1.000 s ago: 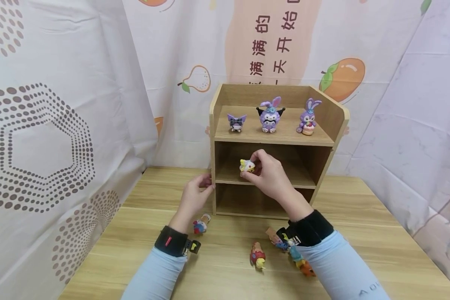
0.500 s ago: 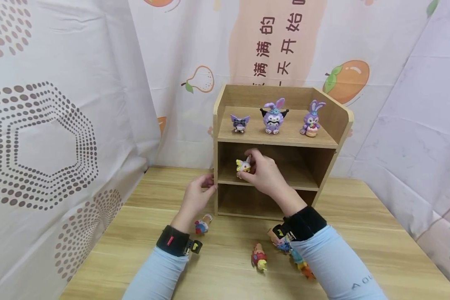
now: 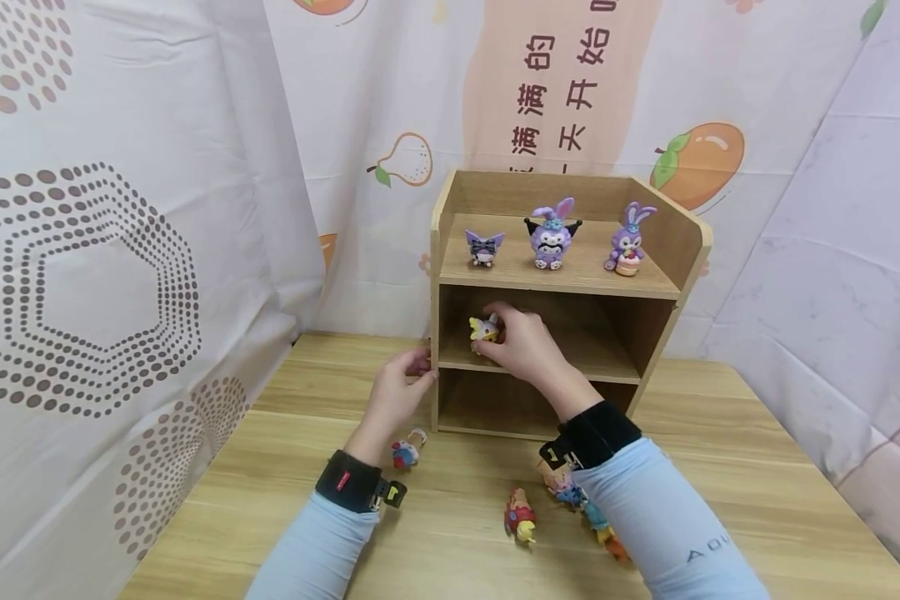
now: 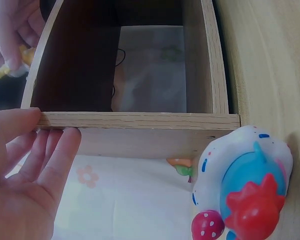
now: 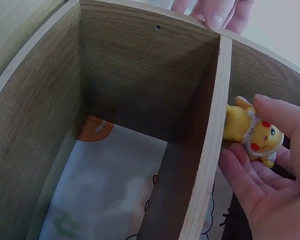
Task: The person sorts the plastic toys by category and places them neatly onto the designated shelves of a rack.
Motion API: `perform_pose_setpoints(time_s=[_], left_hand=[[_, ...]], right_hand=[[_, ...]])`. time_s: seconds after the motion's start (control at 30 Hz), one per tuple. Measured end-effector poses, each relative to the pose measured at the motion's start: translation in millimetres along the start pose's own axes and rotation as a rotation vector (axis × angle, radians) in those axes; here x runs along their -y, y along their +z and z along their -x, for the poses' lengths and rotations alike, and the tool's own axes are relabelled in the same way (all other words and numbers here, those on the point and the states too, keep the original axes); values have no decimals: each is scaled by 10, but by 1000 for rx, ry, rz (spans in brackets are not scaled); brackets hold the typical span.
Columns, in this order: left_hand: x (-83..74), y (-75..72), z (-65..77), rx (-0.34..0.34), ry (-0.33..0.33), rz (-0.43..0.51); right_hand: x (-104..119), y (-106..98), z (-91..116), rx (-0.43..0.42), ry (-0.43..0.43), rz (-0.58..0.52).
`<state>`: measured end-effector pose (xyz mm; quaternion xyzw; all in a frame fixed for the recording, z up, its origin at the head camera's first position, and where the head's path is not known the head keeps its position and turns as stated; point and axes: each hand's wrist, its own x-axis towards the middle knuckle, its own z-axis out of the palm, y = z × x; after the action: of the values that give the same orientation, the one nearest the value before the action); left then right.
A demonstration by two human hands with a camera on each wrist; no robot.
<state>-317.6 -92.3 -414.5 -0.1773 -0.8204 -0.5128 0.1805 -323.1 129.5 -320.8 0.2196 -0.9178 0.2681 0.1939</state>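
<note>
My right hand (image 3: pixel 527 343) reaches into the middle compartment of the wooden shelf (image 3: pixel 558 286), holding a yellow Pikachu figurine (image 5: pixel 257 135) with red cheeks and white trim between thumb and fingers. In the right wrist view the figurine's lower end is right at the middle board (image 5: pixel 210 145), near the left side panel. My left hand (image 3: pixel 397 390) is at that panel from outside; in the left wrist view its thumb rests on the front edge and its fairly straight fingers (image 4: pixel 65 155) touch the outer face.
On the top board stand three purple figurines (image 3: pixel 549 240). A red and blue figurine (image 3: pixel 405 452) lies by the left forearm, a red and yellow one (image 3: pixel 520 515) front centre. Several more figurines (image 3: pixel 596 517) lie partly under the right forearm. Printed cloth (image 3: pixel 360 267) hangs behind.
My right hand has moved the Pikachu figurine slightly left and deeper into the middle compartment, turning it more upright. My left hand stays at the side panel. The head view has shifted a little.
</note>
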Motion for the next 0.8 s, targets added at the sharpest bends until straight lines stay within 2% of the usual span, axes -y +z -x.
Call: perform_pose_setpoints(time_s=[0.53, 0.8], left_hand=[[-4, -10, 1, 0, 23, 1], [-5, -10, 0, -4, 34, -5]], right_hand=[[6, 105, -111, 49, 33, -23], [-3, 122, -131, 72, 12, -25]])
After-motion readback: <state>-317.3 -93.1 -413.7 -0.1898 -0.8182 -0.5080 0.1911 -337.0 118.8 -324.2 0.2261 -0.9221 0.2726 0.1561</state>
